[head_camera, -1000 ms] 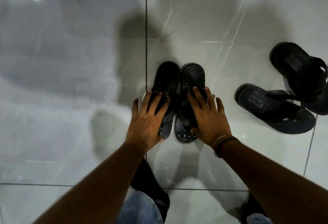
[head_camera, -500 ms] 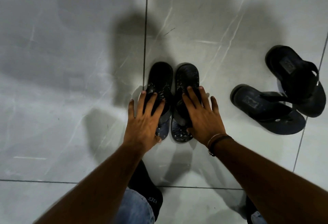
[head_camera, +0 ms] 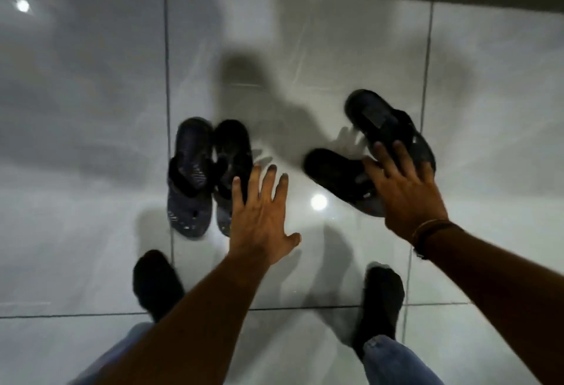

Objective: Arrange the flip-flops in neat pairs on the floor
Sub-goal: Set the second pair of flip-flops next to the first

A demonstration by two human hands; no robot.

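Glossy grey floor tiles [head_camera: 305, 48] carry 2 paired flip-flops [head_camera: 210, 171] beside a splayed, empty left hand [head_camera: 259, 219]; the right hand [head_camera: 406, 189], spread, covers 2 crooked flip-flops [head_camera: 345, 180], nothing visibly gripped.

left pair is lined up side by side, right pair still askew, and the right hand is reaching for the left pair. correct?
Not quite: the head view shows the right hand over the askew right pair, not the left pair. The rest holds: the left pair lies side by side, and the right pair's two flip-flops sit at an angle to each other.
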